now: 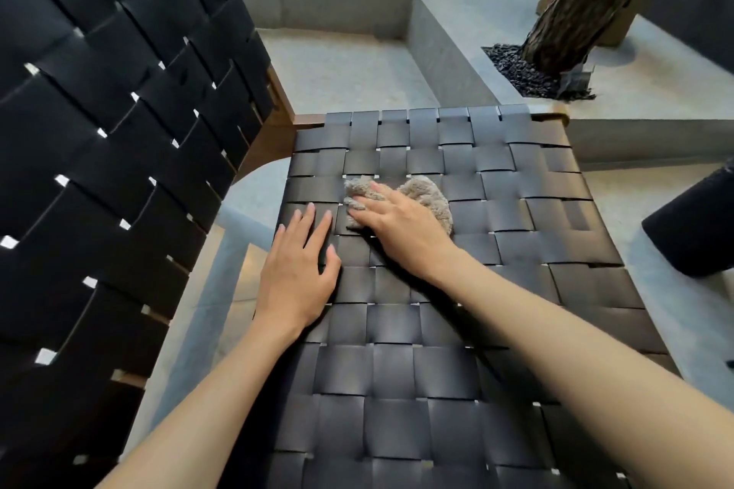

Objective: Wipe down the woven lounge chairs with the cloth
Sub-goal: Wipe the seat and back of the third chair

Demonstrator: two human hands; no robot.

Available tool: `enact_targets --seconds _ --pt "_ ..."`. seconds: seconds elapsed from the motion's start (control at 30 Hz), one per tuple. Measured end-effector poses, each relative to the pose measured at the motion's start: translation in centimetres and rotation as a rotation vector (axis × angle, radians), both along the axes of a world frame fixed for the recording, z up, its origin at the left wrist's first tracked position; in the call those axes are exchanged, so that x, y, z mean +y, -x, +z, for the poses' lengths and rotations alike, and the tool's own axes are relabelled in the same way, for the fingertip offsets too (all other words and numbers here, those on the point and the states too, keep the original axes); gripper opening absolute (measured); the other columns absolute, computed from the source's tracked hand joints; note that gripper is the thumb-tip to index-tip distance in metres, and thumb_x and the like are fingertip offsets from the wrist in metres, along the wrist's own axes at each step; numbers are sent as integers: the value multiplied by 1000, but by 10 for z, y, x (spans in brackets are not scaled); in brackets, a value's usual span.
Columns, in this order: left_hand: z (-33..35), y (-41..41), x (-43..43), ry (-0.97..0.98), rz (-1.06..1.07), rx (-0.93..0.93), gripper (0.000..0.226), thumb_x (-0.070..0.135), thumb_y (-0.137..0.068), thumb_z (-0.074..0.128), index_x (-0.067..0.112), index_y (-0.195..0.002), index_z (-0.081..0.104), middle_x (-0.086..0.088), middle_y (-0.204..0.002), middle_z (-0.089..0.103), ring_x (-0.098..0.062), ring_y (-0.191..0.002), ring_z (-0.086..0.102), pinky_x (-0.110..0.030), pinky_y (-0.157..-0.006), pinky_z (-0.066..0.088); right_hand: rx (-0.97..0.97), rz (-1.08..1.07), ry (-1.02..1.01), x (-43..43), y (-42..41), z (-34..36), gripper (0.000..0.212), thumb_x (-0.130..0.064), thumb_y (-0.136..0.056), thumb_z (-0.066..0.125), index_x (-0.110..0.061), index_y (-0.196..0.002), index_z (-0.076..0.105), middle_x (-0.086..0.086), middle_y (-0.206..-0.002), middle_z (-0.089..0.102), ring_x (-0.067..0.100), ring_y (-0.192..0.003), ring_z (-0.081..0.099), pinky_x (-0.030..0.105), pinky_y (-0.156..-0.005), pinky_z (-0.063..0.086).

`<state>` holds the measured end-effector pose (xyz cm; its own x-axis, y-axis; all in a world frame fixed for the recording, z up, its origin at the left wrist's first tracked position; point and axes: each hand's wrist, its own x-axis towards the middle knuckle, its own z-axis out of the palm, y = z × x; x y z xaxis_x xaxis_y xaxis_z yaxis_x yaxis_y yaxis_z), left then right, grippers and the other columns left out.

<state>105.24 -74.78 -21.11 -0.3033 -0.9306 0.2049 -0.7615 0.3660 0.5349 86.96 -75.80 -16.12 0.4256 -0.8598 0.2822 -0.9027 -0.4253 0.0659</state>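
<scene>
A woven seat of black straps [456, 290] on a wooden frame fills the middle of the view. A fluffy beige cloth [427, 193] lies on it near its far half. My right hand [401, 228] lies flat on the cloth with straight fingers, pressing it against the straps. My left hand [300, 270] rests flat on the seat just left of the cloth, fingers spread and straight, holding nothing. A second woven panel of black straps [111, 155], tilted up, stands at the left.
Grey concrete floor and a stepped concrete ledge [437, 52] lie beyond the seat. A rough tree trunk [588, 0] rises from a bed of black pebbles [524, 71] at the back right. A dark rounded object [691, 222] sits at the right edge.
</scene>
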Motion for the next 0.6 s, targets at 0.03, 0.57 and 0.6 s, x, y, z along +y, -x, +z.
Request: enact_targets --seconds 0.03,0.57,0.6 --pt "0 -1 0 -6 0 5 51 28 -98 41 22 -149 33 -1 -158 22 -15 -146 15 -29 -119 4 43 15 -2 -2 10 3 44 -13 -79 38 -18 -105 74 -1 -113 71 27 -107 66 35 -79 56" --pt "-6 4 -3 17 -15 -20 63 38 -90 22 20 -149 31 -4 -158 23 -18 -147 15 -35 -120 7 -104 -354 -63 -66 12 18 56 7 -88 42 -10 -142 45 11 -150 39 27 -140 33 29 -113 20" --pt "-6 4 -3 12 -12 -16 61 37 -91 25 21 -149 31 -4 -158 23 -18 -147 15 -34 -121 6 -42 -321 -97 -72 3 17 55 4 -92 40 -12 -144 41 10 -154 33 29 -142 28 32 -115 20"
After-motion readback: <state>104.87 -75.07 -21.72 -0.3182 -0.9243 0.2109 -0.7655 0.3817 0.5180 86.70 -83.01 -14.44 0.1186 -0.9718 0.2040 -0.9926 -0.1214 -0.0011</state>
